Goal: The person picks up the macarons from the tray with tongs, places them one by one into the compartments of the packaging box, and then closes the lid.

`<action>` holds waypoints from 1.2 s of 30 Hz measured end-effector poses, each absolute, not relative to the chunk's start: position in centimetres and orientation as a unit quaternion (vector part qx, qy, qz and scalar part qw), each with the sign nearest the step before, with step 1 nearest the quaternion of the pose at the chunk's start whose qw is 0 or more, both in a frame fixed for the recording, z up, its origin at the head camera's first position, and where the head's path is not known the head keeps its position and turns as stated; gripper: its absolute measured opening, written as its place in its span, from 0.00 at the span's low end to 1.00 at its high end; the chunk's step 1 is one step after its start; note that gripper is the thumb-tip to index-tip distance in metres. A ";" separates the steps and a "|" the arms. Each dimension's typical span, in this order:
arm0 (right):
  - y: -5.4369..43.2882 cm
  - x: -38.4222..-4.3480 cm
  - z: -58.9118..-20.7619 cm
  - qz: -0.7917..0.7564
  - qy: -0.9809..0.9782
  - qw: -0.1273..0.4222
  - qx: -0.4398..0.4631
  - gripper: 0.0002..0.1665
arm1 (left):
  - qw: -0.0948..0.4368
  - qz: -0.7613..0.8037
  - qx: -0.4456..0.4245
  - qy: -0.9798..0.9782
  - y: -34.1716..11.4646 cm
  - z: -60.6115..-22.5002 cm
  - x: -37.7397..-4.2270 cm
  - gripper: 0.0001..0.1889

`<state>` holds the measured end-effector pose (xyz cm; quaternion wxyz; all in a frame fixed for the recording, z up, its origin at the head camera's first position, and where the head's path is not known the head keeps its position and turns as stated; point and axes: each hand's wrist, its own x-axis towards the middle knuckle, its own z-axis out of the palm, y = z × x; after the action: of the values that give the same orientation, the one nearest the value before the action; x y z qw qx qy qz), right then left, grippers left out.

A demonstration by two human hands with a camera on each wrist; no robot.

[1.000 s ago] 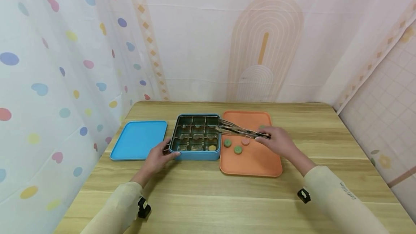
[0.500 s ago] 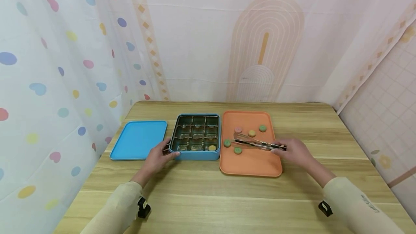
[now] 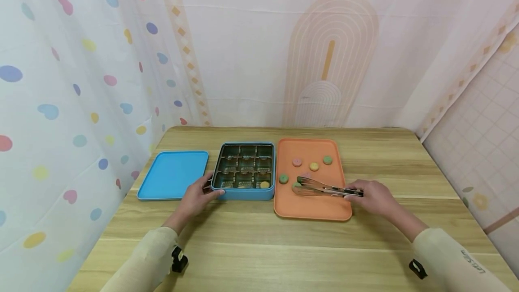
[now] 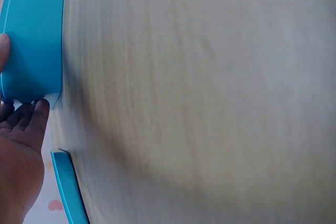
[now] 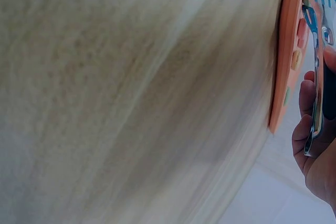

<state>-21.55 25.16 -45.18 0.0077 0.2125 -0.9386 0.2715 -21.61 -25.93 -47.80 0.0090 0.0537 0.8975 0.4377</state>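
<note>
My left hand [image 3: 197, 198] holds the front left corner of a blue box [image 3: 247, 194], thumb on the front and fingers at the side. Inside, a dark divided insert [image 3: 246, 164] has a yellow round cookie [image 3: 264, 184] in its front right compartment. My right hand [image 3: 373, 196] grips metal tongs [image 3: 334, 189], their arms spread over the orange tray [image 3: 312, 208]. The tong tips overlap a front green cookie [image 3: 296, 185] and partly cover a pink one. Also on the tray are a green cookie [image 3: 283, 178], a pink cookie [image 3: 297, 161] and a yellow cookie [image 3: 314, 166].
Left of the box lies a flat blue lid [image 3: 174, 175]. Another green cookie [image 3: 327, 160] sits toward the tray's back right. Everything stands on a wooden table [image 3: 243, 247], with a patterned curtain [image 3: 243, 57] behind its far edge.
The tongs have swung from the box's right edge back over the tray, then toward its front, onto the green cookie. My right hand moved right and nearer; the left stays put.
</note>
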 end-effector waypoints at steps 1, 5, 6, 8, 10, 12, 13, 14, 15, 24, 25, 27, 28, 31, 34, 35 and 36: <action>25.1 -21.5 -45.2 0.272 -0.939 0.007 0.213 0.19 | 0.009 0.436 0.054 0.898 -25.9 -47.8 -21.6 0.43; 25.0 -21.6 -45.3 0.272 -0.936 0.009 0.223 0.18 | 0.005 0.432 0.053 0.900 -26.0 -47.9 -21.6 0.43; 25.0 -21.6 -45.4 0.271 -0.936 0.010 0.226 0.17 | 0.006 0.431 0.055 0.901 -26.0 -47.9 -21.6 0.43; 24.9 -21.6 -45.5 0.270 -0.935 0.011 0.229 0.17 | 0.004 0.431 0.054 0.901 -26.0 -47.9 -21.6 0.43; 24.9 -21.7 -45.5 0.267 -0.936 0.013 0.228 0.15 | 0.003 0.429 0.055 0.902 -26.0 -48.0 -21.6 0.43; 24.9 -21.6 -45.5 0.263 -0.937 0.016 0.227 0.14 | 0.003 0.429 0.055 0.902 -26.0 -48.0 -21.6 0.43; 25.0 -21.6 -45.5 0.262 -0.938 0.018 0.227 0.14 | 0.002 0.430 0.055 0.901 -26.0 -47.9 -21.6 0.43; 25.0 -21.6 -45.5 0.262 -0.938 0.021 0.227 0.13 | 0.003 0.430 0.056 0.901 -26.0 -47.9 -21.6 0.43; 25.0 -21.6 -45.5 0.262 -0.937 0.023 0.228 0.13 | 0.002 0.429 0.055 0.902 -26.0 -47.9 -21.6 0.43; 24.9 -21.4 -45.5 0.259 -0.937 0.048 0.230 0.11 | -0.001 0.425 0.055 0.903 -26.1 -47.9 -21.7 0.43; 24.8 -21.4 -45.5 0.258 -0.938 0.050 0.228 0.11 | -0.001 0.426 0.055 0.903 -26.1 -47.9 -21.7 0.43; 24.8 -21.4 -45.5 0.256 -0.938 0.053 0.227 0.10 | -0.002 0.426 0.057 0.903 -26.1 -47.9 -21.6 0.42; 24.8 -21.4 -45.5 0.256 -0.938 0.054 0.226 0.10 | -0.002 0.425 0.057 0.903 -26.1 -47.9 -21.6 0.42; 24.8 -21.4 -45.4 0.257 -0.938 0.054 0.225 0.10 | -0.003 0.421 0.056 0.905 -26.0 -47.8 -21.6 0.42; 24.7 -21.4 -45.2 0.262 -0.938 0.056 0.223 0.09 | -0.004 0.419 0.056 0.906 -26.0 -47.8 -21.6 0.42; 24.7 -21.5 -45.1 0.262 -0.938 0.058 0.221 0.09 | -0.004 0.420 0.056 0.906 -26.0 -47.8 -21.6 0.42; 24.6 -21.6 -45.0 0.262 -0.938 0.061 0.220 0.09 | -0.004 0.420 0.057 0.906 -26.0 -47.8 -21.6 0.43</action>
<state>-21.55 24.62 -45.03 0.0613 0.2197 -0.9377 0.2621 -21.58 -26.01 -47.76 -0.0036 0.0575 0.9057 0.4201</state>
